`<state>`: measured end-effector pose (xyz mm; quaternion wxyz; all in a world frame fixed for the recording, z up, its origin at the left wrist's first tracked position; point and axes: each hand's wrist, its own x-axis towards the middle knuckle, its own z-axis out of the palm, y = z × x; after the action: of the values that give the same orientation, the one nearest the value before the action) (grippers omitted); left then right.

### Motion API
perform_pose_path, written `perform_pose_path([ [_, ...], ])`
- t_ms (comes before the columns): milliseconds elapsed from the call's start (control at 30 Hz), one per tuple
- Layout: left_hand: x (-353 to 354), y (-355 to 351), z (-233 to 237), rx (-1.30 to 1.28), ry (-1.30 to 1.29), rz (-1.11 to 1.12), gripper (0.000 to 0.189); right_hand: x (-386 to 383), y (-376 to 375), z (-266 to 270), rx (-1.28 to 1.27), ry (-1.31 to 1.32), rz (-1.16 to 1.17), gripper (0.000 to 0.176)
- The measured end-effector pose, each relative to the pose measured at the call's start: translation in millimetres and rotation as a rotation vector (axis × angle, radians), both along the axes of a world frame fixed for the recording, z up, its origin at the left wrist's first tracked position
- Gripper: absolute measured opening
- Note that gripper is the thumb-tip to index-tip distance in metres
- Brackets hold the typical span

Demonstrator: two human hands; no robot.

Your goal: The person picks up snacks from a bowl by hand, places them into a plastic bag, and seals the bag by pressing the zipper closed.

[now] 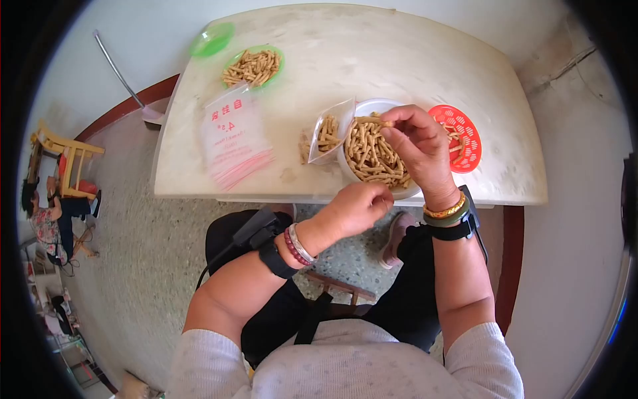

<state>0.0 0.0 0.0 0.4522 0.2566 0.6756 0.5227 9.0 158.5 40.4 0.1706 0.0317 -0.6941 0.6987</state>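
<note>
A white bowl [353,174] full of brown stick-like pieces [372,149] stands near the table's front edge. Above its right side, my right hand [422,143] pinches one brown stick between thumb and fingers. My left hand [355,207] is just in front of the bowl, its fingers curled together; whatever they hold, if anything, is hidden. An open clear plastic bag [330,133] with some of the sticks in it leans against the bowl's left side. To the right of the bowl, a red perforated basket [473,138] has a few sticks inside.
Flat printed plastic bags [232,136] lie in a stack at the table's left. Behind them are a green plate [281,66] of sticks and a green dish [212,40]. A person [56,219] sits far left beside a wooden chair [83,159]. A dustpan [153,116] stands near the wall.
</note>
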Motion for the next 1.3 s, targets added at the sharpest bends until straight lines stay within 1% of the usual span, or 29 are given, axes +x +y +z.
perform_pose_path([
  [67,8.1,1.7,-5.5,0.084,0.544,-0.041,0.013,-8.5,-4.3,-1.0,0.265,0.095,-0.055,0.018],
  [100,-1.2,-14.8,-3.0,0.044,0.566,-0.054,0.013,-21.2,-23.3,-4.1,0.224,0.117,-0.061,0.018],
  [167,0.1,-12.7,-1.7,0.054,0.558,-0.087,0.012,-27.0,-29.1,0.3,0.355,0.023,-0.053,0.018],
  [233,0.9,-10.4,-1.6,0.067,0.557,-0.103,0.013,-28.2,-29.0,1.9,0.388,-0.021,-0.059,0.018],
  [300,3.9,-9.5,-0.8,0.084,0.546,-0.117,0.013,-28.6,-18.7,-2.9,0.059,-0.050,-0.105,0.017],
  [367,7.3,-6.7,1.0,0.043,0.582,-0.221,0.014,-23.6,1.4,1.9,0.136,-0.089,-0.199,0.014],
  [400,9.0,-6.1,2.6,0.051,0.579,-0.218,0.014,-21.2,14.2,-0.3,0.239,-0.157,-0.227,0.013],
  [433,10.9,-6.1,4.2,0.024,0.611,-0.281,0.015,-18.9,26.7,-5.0,0.342,-0.224,-0.254,0.012],
  [467,11.9,-7.0,5.0,-0.008,0.644,-0.344,0.016,-15.8,35.4,-12.1,0.346,-0.224,-0.253,0.012],
  [533,13.2,-8.0,3.8,0.005,0.657,-0.370,0.016,-10.0,42.9,-22.9,0.693,-0.280,-0.274,0.010],
  [567,13.9,-8.0,3.1,0.016,0.672,-0.397,0.017,-7.4,45.3,-28.7,0.693,-0.281,-0.276,0.010],
  [633,15.4,-7.0,1.7,0.014,0.683,-0.392,0.017,-3.1,44.3,-31.6,0.976,-0.301,-0.209,0.009],
  [667,15.8,-6.8,0.9,0.010,0.695,-0.385,0.017,-2.6,45.4,-35.7,1.022,-0.317,-0.206,0.008],
  [800,14.2,-5.3,-0.9,0.026,0.685,-0.366,0.017,-2.1,32.5,-35.2,1.110,-0.402,-0.222,0.008],
  [867,12.1,-4.7,3.2,0.013,0.663,-0.345,0.017,-1.0,22.4,-33.1,1.271,-0.447,-0.205,0.014],
  [900,11.3,-4.7,3.5,0.011,0.664,-0.351,0.017,0.0,19.1,-34.9,1.267,-0.450,-0.209,0.014],
  [967,8.9,-4.4,3.4,0.025,0.668,-0.291,0.017,1.9,14.8,-42.6,1.416,-0.337,-0.269,0.012],
  [1000,7.1,-4.5,4.1,0.026,0.668,-0.297,0.017,1.5,14.3,-46.8,1.415,-0.340,-0.273,0.012],
  [1067,2.5,-5.1,7.4,0.035,0.634,-0.263,0.016,-0.6,14.4,-53.6,1.521,-0.374,-0.312,0.012],
  [1200,-6.4,-7.3,13.7,0.040,0.596,-0.215,0.016,-1.6,9.1,-54.8,1.557,-0.388,-0.349,0.010],
  [1267,-11.7,-8.3,18.0,0.079,0.553,-0.136,0.016,0.5,10.4,-54.2,1.465,-0.351,-0.350,0.009],
  [1300,-14.6,-8.3,17.3,0.072,0.563,-0.134,0.016,1.1,10.1,-52.5,1.458,-0.341,-0.353,0.009],
])
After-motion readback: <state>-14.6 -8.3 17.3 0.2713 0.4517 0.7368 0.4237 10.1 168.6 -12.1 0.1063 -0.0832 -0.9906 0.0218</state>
